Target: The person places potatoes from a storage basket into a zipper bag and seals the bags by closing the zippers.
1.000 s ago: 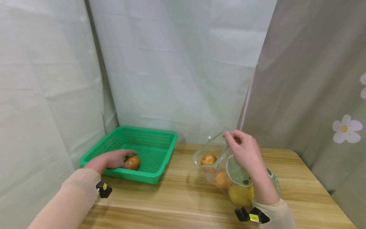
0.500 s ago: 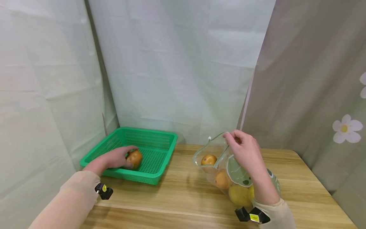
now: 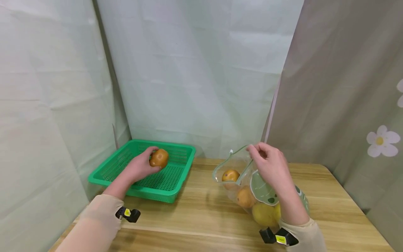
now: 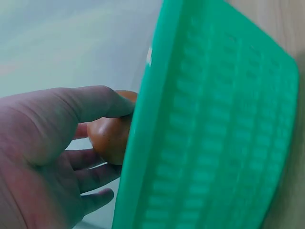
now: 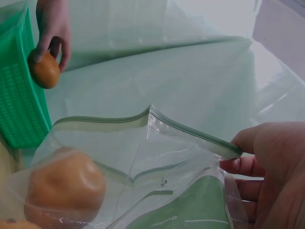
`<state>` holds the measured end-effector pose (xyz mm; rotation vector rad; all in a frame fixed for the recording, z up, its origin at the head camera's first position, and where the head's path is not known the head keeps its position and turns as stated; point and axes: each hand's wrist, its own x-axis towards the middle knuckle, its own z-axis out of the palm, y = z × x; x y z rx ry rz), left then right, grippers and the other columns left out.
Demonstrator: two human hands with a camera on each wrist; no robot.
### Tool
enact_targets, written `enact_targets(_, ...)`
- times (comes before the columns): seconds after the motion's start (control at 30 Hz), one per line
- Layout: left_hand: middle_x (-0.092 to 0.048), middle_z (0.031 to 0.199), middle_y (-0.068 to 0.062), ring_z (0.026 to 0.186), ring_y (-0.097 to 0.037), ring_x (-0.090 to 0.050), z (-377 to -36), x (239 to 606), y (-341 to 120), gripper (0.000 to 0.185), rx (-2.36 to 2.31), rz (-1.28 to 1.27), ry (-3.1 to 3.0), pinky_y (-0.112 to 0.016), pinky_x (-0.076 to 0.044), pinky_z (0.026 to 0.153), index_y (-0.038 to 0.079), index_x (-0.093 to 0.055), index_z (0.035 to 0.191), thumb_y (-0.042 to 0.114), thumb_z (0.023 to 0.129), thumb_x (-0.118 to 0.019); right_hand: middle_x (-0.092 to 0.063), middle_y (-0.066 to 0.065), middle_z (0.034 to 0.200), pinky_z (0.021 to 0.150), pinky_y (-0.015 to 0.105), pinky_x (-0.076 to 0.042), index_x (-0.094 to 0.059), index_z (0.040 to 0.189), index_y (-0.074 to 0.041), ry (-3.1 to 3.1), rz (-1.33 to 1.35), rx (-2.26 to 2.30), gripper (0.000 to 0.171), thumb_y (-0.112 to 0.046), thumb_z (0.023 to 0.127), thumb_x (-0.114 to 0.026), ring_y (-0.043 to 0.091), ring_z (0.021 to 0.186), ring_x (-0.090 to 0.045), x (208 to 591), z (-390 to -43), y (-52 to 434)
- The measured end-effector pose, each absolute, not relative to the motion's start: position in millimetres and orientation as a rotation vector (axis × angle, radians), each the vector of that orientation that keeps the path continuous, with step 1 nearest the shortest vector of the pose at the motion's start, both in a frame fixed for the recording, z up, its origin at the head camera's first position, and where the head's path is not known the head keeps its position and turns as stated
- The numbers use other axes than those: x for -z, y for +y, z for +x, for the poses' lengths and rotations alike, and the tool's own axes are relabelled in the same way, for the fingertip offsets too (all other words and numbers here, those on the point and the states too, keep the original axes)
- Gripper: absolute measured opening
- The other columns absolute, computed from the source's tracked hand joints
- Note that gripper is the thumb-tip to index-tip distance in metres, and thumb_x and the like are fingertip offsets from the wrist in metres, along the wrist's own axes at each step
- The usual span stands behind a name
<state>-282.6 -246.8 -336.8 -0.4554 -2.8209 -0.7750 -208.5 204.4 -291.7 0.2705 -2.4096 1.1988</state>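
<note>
My left hand [image 3: 143,166] grips a brown round fruit [image 3: 158,158] and holds it up above the green plastic basket [image 3: 126,154]. In the left wrist view the fruit [image 4: 110,134] sits between thumb and fingers beside the basket wall [image 4: 200,143]. My right hand [image 3: 267,164] pinches the top edge of a clear zip bag [image 3: 242,178] standing on the wooden table [image 3: 195,217]. Several yellow and orange fruits [image 3: 230,175] lie inside the bag. The right wrist view shows the bag's open mouth [image 5: 143,119], one fruit inside [image 5: 64,183] and the held fruit [image 5: 44,70] far off.
Pale fabric curtains [image 3: 195,70] close in the back and left. A grey curtain with white flowers [image 3: 381,141] hangs on the right. The basket stands at the table's far left corner. Bare wood lies between basket and bag.
My left hand has lifted the brown fruit from the basket floor and carried it up and to the right. The right hand and the bag have stayed still.
</note>
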Motion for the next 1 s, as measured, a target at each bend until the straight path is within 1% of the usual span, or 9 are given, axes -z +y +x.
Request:
enact_targets(0.1, -0.059, 0.148, -0.034, 0.114, -0.046, -0.068, -278.3, 333.7, -235.7, 0.082, 0.816, -0.441, -2.801, -0.062, -0.057, 0.091, -0.004, -0.041, 0.161, 0.017, 0.095, -0.085, -0.064, 0.004, 0.086, 0.073, 0.04, -0.043, -0.075, 0.098, -0.01, -2.409, 0.275, -1.203, 0.041, -0.043, 0.114, -0.06, 0.025, 0.08, -0.053, 291.3, -207.3, 204.6)
enact_targets(0.23, -0.057, 0.152, -0.032, 0.114, -0.046, -0.068, -274.0, 332.3, -223.9, 0.083, 0.874, -0.421, -2.77, -0.062, -0.057, 0.09, -0.003, -0.041, 0.162, 0.018, 0.096, -0.085, -0.065, 0.005, 0.087, 0.074, 0.041, -0.043, -0.075, 0.098, -0.01, -2.41, 0.281, -1.203, 0.041, -0.043, 0.115, -0.059, 0.026, 0.081, -0.054, 290.8, -205.7, 205.6)
enact_targets(0.4, -0.059, 0.15, -0.03, 0.115, -0.045, -0.068, -271.1, 330.9, -211.5, 0.081, 0.906, -0.41, -2.718, -0.061, -0.057, 0.092, -0.001, -0.042, 0.163, 0.019, 0.097, -0.084, -0.066, 0.005, 0.088, 0.074, 0.041, -0.044, -0.076, 0.099, -0.01, -2.409, 0.271, -1.189, 0.04, -0.043, 0.115, -0.059, 0.026, 0.081, -0.054, 290.3, -204.7, 207.5)
enact_targets(0.6, -0.057, 0.154, -0.025, 0.126, -0.045, -0.064, -263.2, 327.2, -193.8, 0.08, 0.997, -0.383, -2.693, -0.06, -0.056, 0.097, 0.002, -0.041, 0.167, 0.022, 0.101, -0.082, -0.067, 0.005, 0.089, 0.074, 0.04, -0.043, -0.075, 0.097, -0.011, -2.412, 0.276, -1.18, 0.039, -0.042, 0.115, -0.06, 0.026, 0.081, -0.053, 290.4, -204.7, 208.4)
enact_targets(0.7, -0.057, 0.155, -0.023, 0.129, -0.045, -0.063, -260.1, 325.8, -183.2, 0.08, 1.045, -0.399, -2.679, -0.06, -0.057, 0.098, 0.005, -0.041, 0.168, 0.023, 0.102, -0.082, -0.067, 0.005, 0.089, 0.074, 0.04, -0.043, -0.075, 0.098, -0.011, -2.415, 0.277, -1.177, 0.038, -0.041, 0.115, -0.06, 0.026, 0.081, -0.053, 291.2, -204.4, 208.5)
enact_targets(0.87, -0.058, 0.154, -0.02, 0.13, -0.043, -0.062, -256.1, 324.3, -163.0, 0.078, 1.097, -0.429, -2.641, -0.059, -0.056, 0.099, 0.007, -0.043, 0.167, 0.022, 0.101, -0.082, -0.065, 0.005, 0.087, 0.074, 0.04, -0.043, -0.077, 0.1, -0.01, -2.412, 0.271, -1.17, 0.038, -0.041, 0.115, -0.06, 0.026, 0.081, -0.054, 291.8, -203.5, 210.0)
enact_targets(1.0, -0.057, 0.156, -0.019, 0.132, -0.042, -0.062, -252.9, 324.0, -147.2, 0.079, 1.137, -0.442, -2.628, -0.06, -0.056, 0.102, 0.008, -0.042, 0.168, 0.021, 0.101, -0.083, -0.065, 0.005, 0.088, 0.075, 0.04, -0.043, -0.078, 0.101, -0.012, -2.412, 0.266, -1.172, 0.037, -0.042, 0.115, -0.06, 0.026, 0.082, -0.054, 291.9, -202.8, 211.0)
